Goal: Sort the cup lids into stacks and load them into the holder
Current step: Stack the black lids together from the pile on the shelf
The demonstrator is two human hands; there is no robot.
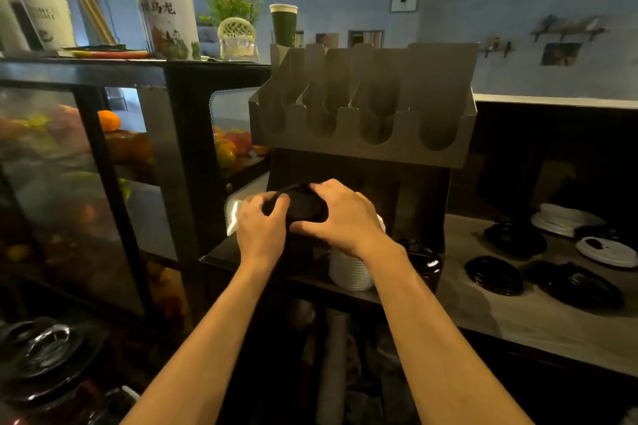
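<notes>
**A:** Fingers (321, 188) of both hands are curled round a dark lid stack (303, 206). It is gripped from two sides, with the left hand (260, 222) at its nine o'clock and the right hand (341, 216) at its three.

**B:** Why is it held from both sides?

**A:** Probably so that the lids are squared up and kept from sliding apart. How many lids are in the stack cannot be told.

**B:** Where is it set against the holder?

**A:** It is held at six o'clock of the holder (362, 145), just below the front wall, and above a white lid stack (348, 272) that is stood on a dark ledge (276, 271). The slots appear unloaded, though their depths are shadowed.

**B:** What is left to be sorted?

**A:** Loose black lids (493, 275) and white lids (607, 252) are spread on the worktop (518, 317), at three to four o'clock of the hands and well apart from them. The colours are seemingly kept separate so that each slot can be filled with one kind.
</notes>
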